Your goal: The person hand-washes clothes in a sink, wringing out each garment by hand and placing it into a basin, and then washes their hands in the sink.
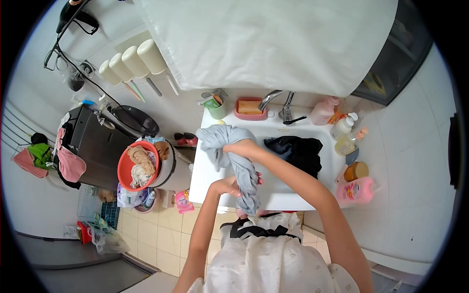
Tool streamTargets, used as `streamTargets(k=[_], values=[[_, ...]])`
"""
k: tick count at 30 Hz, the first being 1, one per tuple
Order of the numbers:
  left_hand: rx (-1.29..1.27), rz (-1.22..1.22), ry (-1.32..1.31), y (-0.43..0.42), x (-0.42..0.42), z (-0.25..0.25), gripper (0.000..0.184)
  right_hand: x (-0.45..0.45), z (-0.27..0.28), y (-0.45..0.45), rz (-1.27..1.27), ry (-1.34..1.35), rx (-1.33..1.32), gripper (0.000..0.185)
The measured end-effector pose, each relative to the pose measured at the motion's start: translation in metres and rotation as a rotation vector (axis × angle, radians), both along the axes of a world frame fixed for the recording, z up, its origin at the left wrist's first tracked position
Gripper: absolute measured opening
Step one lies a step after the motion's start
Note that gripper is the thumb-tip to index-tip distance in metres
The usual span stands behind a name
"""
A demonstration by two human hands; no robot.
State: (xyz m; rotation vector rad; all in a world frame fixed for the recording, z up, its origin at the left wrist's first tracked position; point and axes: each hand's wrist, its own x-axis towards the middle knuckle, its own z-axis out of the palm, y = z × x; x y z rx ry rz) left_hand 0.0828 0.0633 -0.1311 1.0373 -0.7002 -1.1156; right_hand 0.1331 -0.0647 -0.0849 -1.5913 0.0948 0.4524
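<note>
A light grey-blue garment (246, 183), twisted like a rope, hangs over the left part of the white sink (278, 195). My right hand (241, 148) is wrapped round its upper part, just below a loose bunched end. Lower down, my left hand (228, 186) grips the twisted length, with fingertips showing on its far side. The tail of the twist reaches the sink's front edge. Inside the basin, right of my hands, lies a dark black garment (300, 154). What kind of garment the grey one is, I cannot tell.
Behind the basin stand a chrome faucet (287, 110), a pink soap dish (250, 108) and a green cup (216, 111). Several bottles, one a pink jug (356, 190), line the right side. At left, a red basin (128, 166) holds clothes beside a washing machine (97, 141).
</note>
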Motion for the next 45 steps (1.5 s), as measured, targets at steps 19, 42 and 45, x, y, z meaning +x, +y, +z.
streamTargets(k=[19,42,45], values=[[0.187,0.396,-0.042,0.025,-0.045,0.048,0.061,0.006,0.086,0.022,0.870,0.443,0.580,0.014],[0.520,0.987,-0.711,-0.032,0.026,-0.037,0.032,0.033,-0.042,0.031,-0.053,-0.936,-0.716,0.028],[0.536,1.114,-0.633,-0.035,0.027,-0.062,0.035,0.051,-0.085,0.035,-0.165,-0.833,-0.789,0.023]])
